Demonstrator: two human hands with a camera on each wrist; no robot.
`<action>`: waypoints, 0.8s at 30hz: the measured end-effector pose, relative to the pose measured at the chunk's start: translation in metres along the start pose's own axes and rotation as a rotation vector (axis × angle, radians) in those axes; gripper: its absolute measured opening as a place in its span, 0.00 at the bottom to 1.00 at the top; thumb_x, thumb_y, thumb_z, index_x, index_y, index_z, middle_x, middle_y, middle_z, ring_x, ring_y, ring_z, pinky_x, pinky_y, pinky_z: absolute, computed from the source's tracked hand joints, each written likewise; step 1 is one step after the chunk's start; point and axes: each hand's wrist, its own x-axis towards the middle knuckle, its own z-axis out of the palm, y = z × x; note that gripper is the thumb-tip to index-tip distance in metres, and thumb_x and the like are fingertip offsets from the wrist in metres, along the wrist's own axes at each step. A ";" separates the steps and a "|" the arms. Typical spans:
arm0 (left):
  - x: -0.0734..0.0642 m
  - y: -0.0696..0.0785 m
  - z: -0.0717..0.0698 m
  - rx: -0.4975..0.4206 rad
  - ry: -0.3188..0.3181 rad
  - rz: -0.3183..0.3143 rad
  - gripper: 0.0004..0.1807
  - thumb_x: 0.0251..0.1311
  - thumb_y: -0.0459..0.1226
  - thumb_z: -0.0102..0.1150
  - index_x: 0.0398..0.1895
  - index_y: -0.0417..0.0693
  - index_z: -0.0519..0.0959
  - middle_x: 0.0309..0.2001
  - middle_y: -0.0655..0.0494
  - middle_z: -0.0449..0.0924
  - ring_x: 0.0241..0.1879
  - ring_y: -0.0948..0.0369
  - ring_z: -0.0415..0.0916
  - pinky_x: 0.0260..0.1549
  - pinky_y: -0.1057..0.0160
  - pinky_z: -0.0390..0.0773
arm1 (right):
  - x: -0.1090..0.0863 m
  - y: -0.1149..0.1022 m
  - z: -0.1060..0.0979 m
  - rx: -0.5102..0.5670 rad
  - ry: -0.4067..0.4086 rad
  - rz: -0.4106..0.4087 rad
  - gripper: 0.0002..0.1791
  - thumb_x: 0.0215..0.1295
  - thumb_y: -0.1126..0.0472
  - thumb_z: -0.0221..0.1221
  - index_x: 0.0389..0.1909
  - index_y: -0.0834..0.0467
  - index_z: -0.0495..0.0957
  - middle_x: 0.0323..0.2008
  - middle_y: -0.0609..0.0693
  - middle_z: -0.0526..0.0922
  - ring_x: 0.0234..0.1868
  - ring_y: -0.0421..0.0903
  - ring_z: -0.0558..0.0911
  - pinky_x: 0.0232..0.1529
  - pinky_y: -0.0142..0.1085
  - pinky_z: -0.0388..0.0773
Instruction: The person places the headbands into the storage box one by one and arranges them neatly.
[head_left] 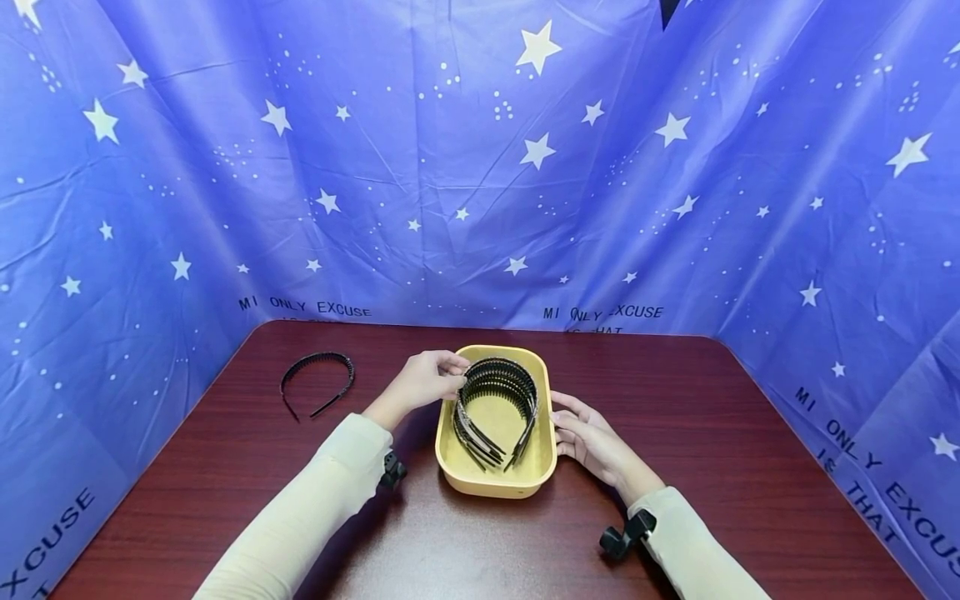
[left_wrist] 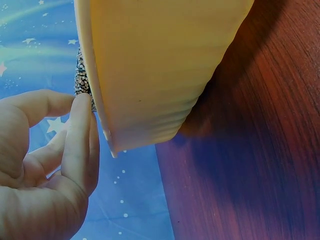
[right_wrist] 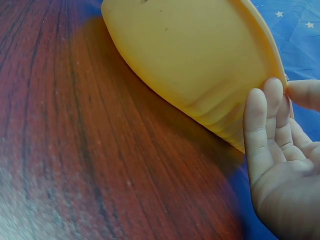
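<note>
In the head view a yellow plastic basin [head_left: 497,486] stands on the table, with several black toothed headbands [head_left: 501,385] nested inside it. My left hand [head_left: 426,382] is at the basin's left rim and pinches a headband between thumb and fingers. Close up, a glittery stretch of that headband [left_wrist: 82,77] shows at the fingertips, beside the basin's rim; the rest is hidden behind the wall. My right hand [head_left: 596,442] touches the basin's right side. In the right wrist view its fairly straight fingers [right_wrist: 257,115] lie against the outer wall, with another digit at the rim.
One more black headband [head_left: 318,358] lies alone on the dark red wooden table [head_left: 637,358], left of the basin. A blue curtain [head_left: 480,167] with white stars hangs along the table's back and sides. Small black devices [head_left: 628,533] are strapped at both wrists.
</note>
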 end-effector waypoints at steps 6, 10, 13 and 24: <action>0.001 -0.001 -0.001 0.001 -0.006 -0.001 0.15 0.61 0.29 0.62 0.51 0.34 0.82 0.40 0.46 0.82 0.32 0.55 0.84 0.31 0.61 0.86 | 0.000 0.000 0.000 0.005 -0.004 -0.003 0.33 0.76 0.66 0.50 0.75 0.67 0.48 0.43 0.49 0.83 0.34 0.44 0.83 0.35 0.34 0.82; 0.001 0.000 -0.001 -0.009 -0.010 -0.006 0.15 0.61 0.29 0.62 0.51 0.34 0.82 0.40 0.45 0.82 0.30 0.55 0.85 0.31 0.61 0.86 | 0.000 0.000 0.000 0.006 -0.003 -0.002 0.32 0.76 0.66 0.50 0.75 0.67 0.49 0.43 0.50 0.83 0.34 0.44 0.83 0.35 0.34 0.82; 0.001 0.000 -0.002 -0.012 -0.013 -0.009 0.15 0.62 0.29 0.61 0.52 0.34 0.82 0.40 0.45 0.82 0.29 0.55 0.85 0.32 0.60 0.86 | 0.000 0.000 0.000 0.003 -0.001 0.000 0.32 0.76 0.66 0.50 0.75 0.66 0.49 0.43 0.50 0.82 0.34 0.44 0.83 0.35 0.34 0.82; 0.001 -0.002 -0.013 -0.013 -0.006 0.003 0.17 0.62 0.30 0.58 0.54 0.35 0.81 0.41 0.45 0.82 0.31 0.54 0.85 0.35 0.56 0.86 | 0.000 -0.002 0.001 -0.011 0.005 0.009 0.33 0.76 0.66 0.50 0.75 0.67 0.48 0.44 0.50 0.82 0.34 0.43 0.83 0.35 0.34 0.82</action>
